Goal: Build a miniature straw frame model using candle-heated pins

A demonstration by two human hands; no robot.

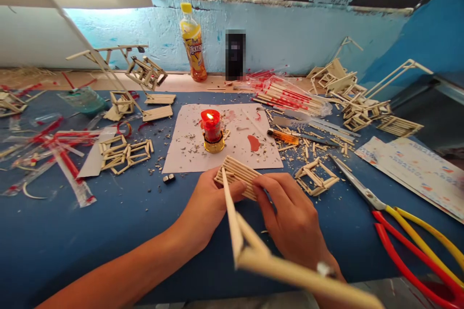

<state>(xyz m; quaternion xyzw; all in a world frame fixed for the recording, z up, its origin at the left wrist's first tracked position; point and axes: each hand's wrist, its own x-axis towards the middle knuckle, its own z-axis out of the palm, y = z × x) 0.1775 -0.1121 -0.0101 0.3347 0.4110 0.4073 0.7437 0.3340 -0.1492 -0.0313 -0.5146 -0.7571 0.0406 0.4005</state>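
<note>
"Head view, clock centred on the piece, twelve facing the wall. What's in hand?"

"Slatted panel of pale round wooden sticks (pixel 241 170), lower middle of the view, raised above the blue tabletop (pixel 203 280). A long angled arm of jointed sticks (pixel 232 212) runs from it toward six, then swings out to five, blurred close to the lens. It looks joined to the panel; the exact joint I can't make out."

"Fingers?"

"Left hand (pixel 208 203): closed on the panel's left end, thumb flat across the slats, other fingers mostly hidden beneath. Right hand (pixel 293 210): thumb and fingers nearly together, pinching the right end; exact contact partly hidden."

"Likely handling?"

"Very light, I'd judge. Sticks stiff, dry, not slippery. Weak points: the joints. That arm would lever hard on its join if knocked. Best hold: panel by both ends, light pressure across several slats, never by the arm's tip."

"Surroundings?"

"Lit red candle in a gold-coloured base (pixel 212 133) at eleven, on a pale paper sheet (pixel 176 164) strewn with crumbs; flame near dry wood, worth caution. Orange lighter (pixel 284 136) at two. Small open stick frame (pixel 317 177) at three, red-and-yellow-handled scissors (pixel 369 198) beyond it, toward four. Flat double stick frame (pixel 126 155) near nine. Yellow-capped drink bottle (pixel 194 46) beyond the candle."
</note>
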